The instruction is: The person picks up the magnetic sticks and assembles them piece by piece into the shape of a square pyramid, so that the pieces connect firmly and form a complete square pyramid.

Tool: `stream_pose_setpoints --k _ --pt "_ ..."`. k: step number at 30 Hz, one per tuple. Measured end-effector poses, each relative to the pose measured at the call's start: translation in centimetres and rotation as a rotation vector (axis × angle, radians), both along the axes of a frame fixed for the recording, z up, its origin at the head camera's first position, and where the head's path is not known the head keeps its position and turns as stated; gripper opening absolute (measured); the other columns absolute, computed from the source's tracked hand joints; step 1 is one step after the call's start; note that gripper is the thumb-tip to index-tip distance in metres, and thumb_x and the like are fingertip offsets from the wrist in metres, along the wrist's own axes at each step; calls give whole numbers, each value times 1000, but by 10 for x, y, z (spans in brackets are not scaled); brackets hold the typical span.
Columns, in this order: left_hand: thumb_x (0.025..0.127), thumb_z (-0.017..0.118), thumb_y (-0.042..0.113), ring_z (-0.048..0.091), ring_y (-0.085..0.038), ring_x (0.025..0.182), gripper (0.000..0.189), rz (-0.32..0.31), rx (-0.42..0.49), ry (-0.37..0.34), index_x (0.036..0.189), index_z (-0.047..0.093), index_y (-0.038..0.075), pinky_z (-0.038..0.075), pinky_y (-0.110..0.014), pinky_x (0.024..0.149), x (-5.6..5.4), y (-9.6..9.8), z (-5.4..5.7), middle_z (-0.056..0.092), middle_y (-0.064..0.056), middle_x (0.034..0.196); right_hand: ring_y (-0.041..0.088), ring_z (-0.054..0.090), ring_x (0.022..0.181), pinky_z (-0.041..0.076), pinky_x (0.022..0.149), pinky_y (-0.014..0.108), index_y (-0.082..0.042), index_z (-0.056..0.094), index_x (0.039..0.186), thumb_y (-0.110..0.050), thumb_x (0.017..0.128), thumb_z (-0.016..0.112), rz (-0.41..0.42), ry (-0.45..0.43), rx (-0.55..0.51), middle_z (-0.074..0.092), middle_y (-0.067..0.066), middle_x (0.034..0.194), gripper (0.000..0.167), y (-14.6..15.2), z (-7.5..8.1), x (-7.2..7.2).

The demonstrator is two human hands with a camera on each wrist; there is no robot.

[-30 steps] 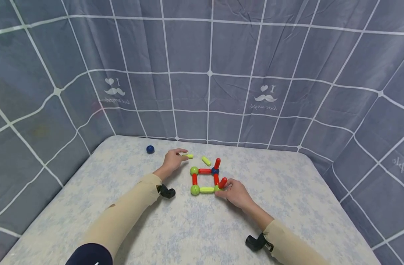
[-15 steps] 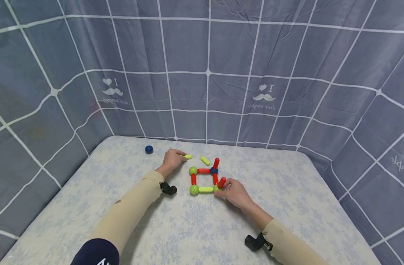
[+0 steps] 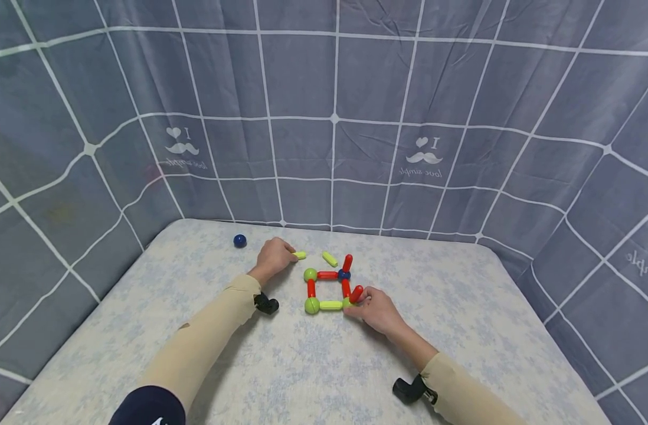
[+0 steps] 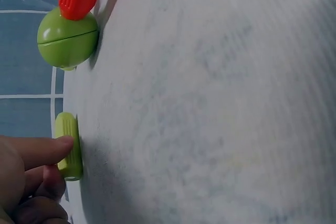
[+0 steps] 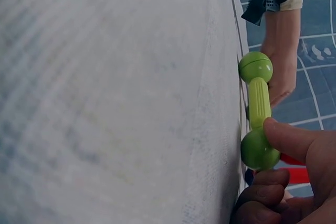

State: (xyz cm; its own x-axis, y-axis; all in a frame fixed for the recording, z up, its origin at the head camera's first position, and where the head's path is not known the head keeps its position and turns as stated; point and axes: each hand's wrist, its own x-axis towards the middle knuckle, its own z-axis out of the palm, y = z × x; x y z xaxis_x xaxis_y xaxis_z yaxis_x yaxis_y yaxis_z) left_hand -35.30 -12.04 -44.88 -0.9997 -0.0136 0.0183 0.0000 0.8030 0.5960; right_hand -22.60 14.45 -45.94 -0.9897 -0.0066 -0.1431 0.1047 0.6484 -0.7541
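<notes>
My left hand point(image 3: 275, 256) pinches a yellow-green magnetic stick point(image 4: 69, 148) between thumb and fingers, low over the tabletop. To its right lies a square of magnetic sticks and balls, with a green ball point(image 3: 310, 275) at the far left corner, another green ball point(image 3: 312, 305) at the near left, and a dark blue ball point(image 3: 344, 274) at the far right. My right hand point(image 3: 378, 310) grips the green ball point(image 5: 259, 149) at the near right corner. A red stick point(image 3: 357, 294) rises from that ball, and another red stick point(image 3: 347, 262) stands on the blue ball.
A loose yellow-green stick point(image 3: 330, 259) lies just behind the square. Farther left, a loose dark blue ball point(image 3: 240, 241) sits near the back of the patterned table point(image 3: 303, 366). A grey gridded curtain point(image 3: 303, 147) hangs behind and at both sides.
My left hand has closed its thumb and fingers on the yellow-green stick and drawn it slightly toward me. My right hand has stayed at the near right ball.
</notes>
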Motion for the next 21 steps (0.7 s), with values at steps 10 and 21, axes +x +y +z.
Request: stream_pose_setpoints --k 10,21 --pt "88 75 19 67 -24 93 22 -56 -102 16 108 79 9 55 -40 81 7 0 4 75 -8 108 14 34 55 27 52 28 -9 59 90 -31 79 86 18 10 -7 38 -3 59 36 0 -2 1" --pt "90 75 21 59 -14 73 27 -31 244 -15 111 78 6 41 -25 57 5 -5 -5 77 -8 96 15 35 56 28 53 29 -10 59 90 -32 79 86 18 7 -9 39 -2 60 37 1 -1 1"
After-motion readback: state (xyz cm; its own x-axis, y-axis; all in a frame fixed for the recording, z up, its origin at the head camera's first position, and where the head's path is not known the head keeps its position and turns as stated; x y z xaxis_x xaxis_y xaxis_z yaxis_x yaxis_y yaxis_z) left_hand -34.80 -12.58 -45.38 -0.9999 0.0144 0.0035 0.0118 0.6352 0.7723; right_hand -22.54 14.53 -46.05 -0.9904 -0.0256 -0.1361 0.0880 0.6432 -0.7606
